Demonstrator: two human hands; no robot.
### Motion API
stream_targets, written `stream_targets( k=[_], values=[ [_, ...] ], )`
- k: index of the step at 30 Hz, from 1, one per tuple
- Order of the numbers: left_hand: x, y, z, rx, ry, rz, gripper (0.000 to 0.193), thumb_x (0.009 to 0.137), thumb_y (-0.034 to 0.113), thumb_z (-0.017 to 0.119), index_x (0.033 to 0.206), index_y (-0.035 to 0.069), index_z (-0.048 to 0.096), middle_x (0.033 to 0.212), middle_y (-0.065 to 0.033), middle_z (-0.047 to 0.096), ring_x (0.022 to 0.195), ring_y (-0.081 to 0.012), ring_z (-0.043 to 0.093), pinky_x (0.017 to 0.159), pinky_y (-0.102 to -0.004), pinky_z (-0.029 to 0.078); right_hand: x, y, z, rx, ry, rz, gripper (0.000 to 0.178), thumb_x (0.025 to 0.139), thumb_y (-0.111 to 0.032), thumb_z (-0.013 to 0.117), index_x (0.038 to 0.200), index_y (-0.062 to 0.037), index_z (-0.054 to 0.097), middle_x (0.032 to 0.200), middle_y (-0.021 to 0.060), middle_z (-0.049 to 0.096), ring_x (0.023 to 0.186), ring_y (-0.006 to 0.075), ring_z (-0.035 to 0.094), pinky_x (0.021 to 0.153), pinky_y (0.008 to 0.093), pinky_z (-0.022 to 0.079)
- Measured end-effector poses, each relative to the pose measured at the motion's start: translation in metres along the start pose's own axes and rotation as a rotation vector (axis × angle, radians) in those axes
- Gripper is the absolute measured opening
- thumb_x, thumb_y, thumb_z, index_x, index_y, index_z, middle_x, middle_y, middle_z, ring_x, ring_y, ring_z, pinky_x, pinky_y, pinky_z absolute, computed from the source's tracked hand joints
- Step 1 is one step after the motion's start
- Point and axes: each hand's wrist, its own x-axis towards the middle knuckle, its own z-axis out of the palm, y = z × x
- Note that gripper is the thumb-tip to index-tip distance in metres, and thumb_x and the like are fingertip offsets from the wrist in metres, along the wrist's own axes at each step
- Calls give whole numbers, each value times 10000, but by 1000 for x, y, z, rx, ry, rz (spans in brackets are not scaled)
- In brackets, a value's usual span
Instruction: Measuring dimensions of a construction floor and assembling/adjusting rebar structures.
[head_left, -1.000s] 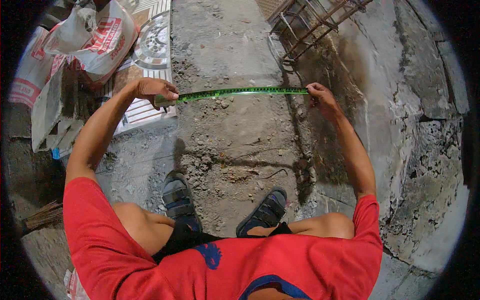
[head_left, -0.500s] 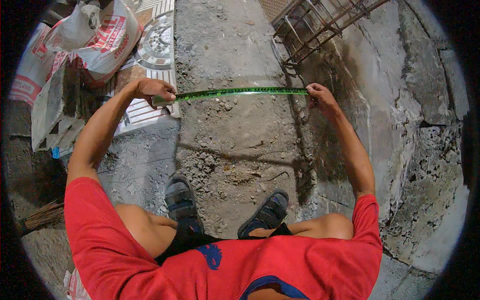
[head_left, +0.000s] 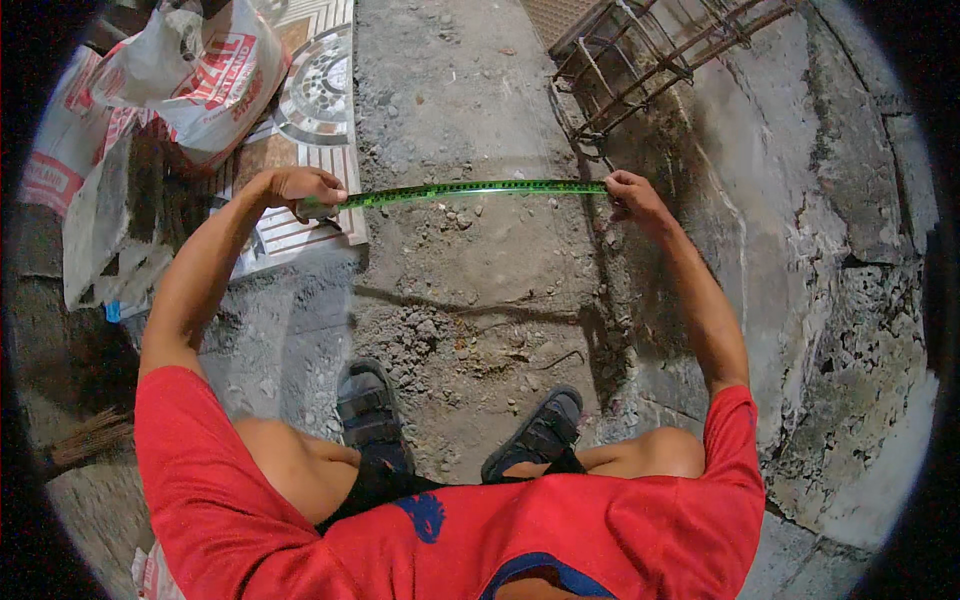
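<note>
Left grip (head_left: pixel 312 190) pinches green measuring tape (head_left: pixel 475 188) at 10 o'clock, right grip (head_left: pixel 632 198) pinches other end at 2; tape spans 12, over dirt floor (head_left: pixel 500 260). Worry imo: loose pinch could drop tape; grips drifting closer could buckle it.

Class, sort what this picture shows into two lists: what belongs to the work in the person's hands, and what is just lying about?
In use:
- green measuring tape, stretched above the dirt strip
- left hand and right hand, gripping its two ends

Lying about:
- white-and-red sacks
- grey block
- rebar cage
- bundle of bristles
</note>
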Motion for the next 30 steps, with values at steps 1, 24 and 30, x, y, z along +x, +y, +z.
stream_targets(
  k=[1, 24, 30],
  values=[
    [-1, -5, -2, 5, 34, 31, 415, 833, 423, 586, 1000, 44, 583, 743, -24, 543, 570, -123, 505, 460, -289, 445, 0, -2, 5, -24, 9, 19, 189, 871, -264, 564, 852, -77, 547, 647, -31, 452, 530, 96, 424, 465, 273, 383],
    [20, -41, -72, 305, 729, 460, 329, 693, 99, 653, 1016, 60, 606, 790, -28, 602, 706, -126, 561, 652, -263, 459, 6, 51, -19, -47, 25, 4, 327, 891, -345, 546, 1017, -43, 538, 750, 26, 553, 570, 125, 536, 464, 271, 449],
    [41, -83, -118, 142, 683, 400, 349, 672, 41, 659, 1015, 54, 601, 819, -79, 617, 705, -123, 526, 665, -288, 444, -67, 104, -25, -118, 11, 128, 347, 892, -374, 538, 918, -28, 541, 757, 30, 562, 511, 108, 501, 449, 270, 429]
  ],
)
